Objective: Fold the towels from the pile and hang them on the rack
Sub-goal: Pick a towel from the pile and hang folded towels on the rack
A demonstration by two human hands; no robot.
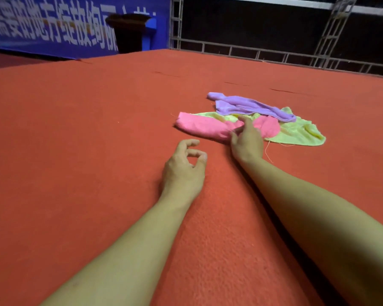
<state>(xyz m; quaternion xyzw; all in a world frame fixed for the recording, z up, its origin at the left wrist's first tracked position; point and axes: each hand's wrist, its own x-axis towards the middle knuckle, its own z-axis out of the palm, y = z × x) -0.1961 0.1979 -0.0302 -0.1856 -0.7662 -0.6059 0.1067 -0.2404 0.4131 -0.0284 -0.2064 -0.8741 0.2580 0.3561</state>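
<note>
Where the red carpet [75, 129] stretches across nearly the whole head view, a small pile of three towels lies right of centre, well out in front of the person. On top at the far side is the purple towel [250, 107], crumpled into a long bunch. Under it the yellow-green towel [296, 131] is spread fairly flat, its near right corner reaching toward the right. On the left of the pile lies the pink towel [199, 125], rolled or bunched, lying partly over the yellow-green one.

Both bare forearms reach forward from the bottom edge. The right hand [248, 140] rests at the near edge of the pile, its thumb and fingers pinching a fold of the pink towel, with one finger stretched out over the cloth. The left hand [184, 171] hovers over the carpet just left of the right hand and short of the pile; its fingers are loosely curled, thumb and fingertips near each other, and it holds nothing.

Beyond the carpet's far edge stands a blue banner [53, 29] with white lettering at the upper left, a dark pedestal [128, 32] in front of it, and a grey metal truss [274, 56] against a dark backdrop at the upper right.
</note>
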